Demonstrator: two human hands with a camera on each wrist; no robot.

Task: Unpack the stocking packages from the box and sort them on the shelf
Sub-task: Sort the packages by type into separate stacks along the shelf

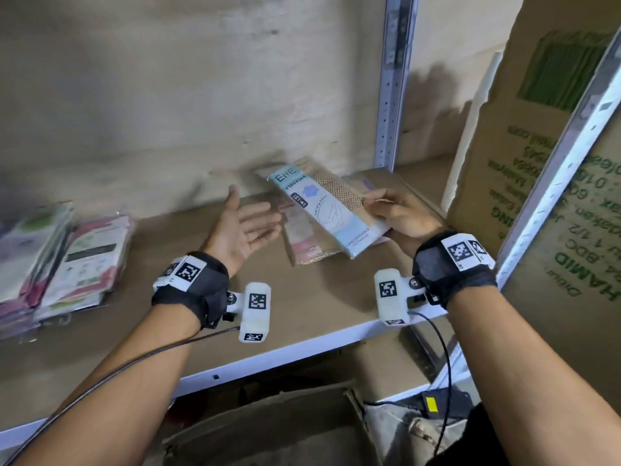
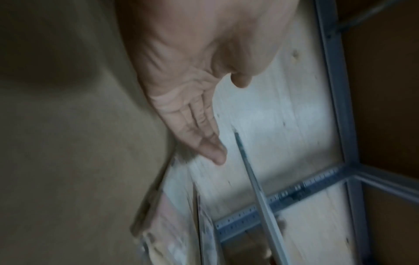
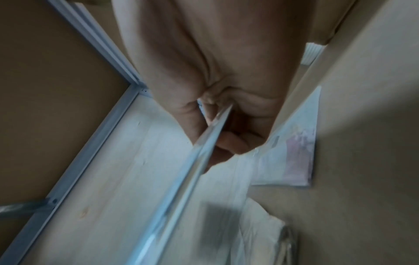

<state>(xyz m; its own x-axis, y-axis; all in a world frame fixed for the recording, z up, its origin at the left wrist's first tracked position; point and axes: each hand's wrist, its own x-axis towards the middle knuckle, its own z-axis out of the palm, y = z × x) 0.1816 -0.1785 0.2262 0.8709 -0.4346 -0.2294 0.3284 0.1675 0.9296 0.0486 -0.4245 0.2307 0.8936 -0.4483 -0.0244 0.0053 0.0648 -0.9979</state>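
Note:
My right hand [image 1: 391, 210] pinches the right edge of a light blue stocking package [image 1: 322, 210], holding it tilted just above a small pile of pink and beige packages [image 1: 302, 240] on the brown shelf board [image 1: 302, 297]. The right wrist view shows that package edge-on [image 3: 195, 156] between thumb and fingers. Palm up, my left hand [image 1: 250, 228] hovers empty beside the pile with straight fingers [image 2: 204, 139]. A second, taller stack of pink and green packages [image 1: 74, 264] lies at the shelf's left end.
A big cardboard box [image 1: 537, 163] with green print stands at the right behind a white shelf post [image 1: 571, 156]. Another post [image 1: 393, 82] rises at the back. Below the shelf's white front rail [image 1: 268, 361] sits an open carton [image 1: 268, 425]. Bare board lies between the two piles.

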